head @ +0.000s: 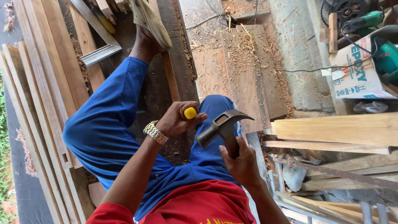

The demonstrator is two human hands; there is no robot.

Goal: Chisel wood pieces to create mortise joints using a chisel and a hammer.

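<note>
Though fisted, left hand [176, 120] hides yellow-capped tool [190, 113]

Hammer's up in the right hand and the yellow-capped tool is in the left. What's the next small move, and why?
Probably bring the hammer down onto the yellow cap. The right hand grips the handle with the head raised just beside the cap, and the left hand is closed around the tool with the cap exposed. The tool's tip is hidden, so check its placement first.

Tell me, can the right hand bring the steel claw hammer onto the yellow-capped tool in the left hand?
Probably yes: the right hand grips the steel claw hammer, whose head sits beside the yellow-capped tool in the left hand, nothing between.
</note>
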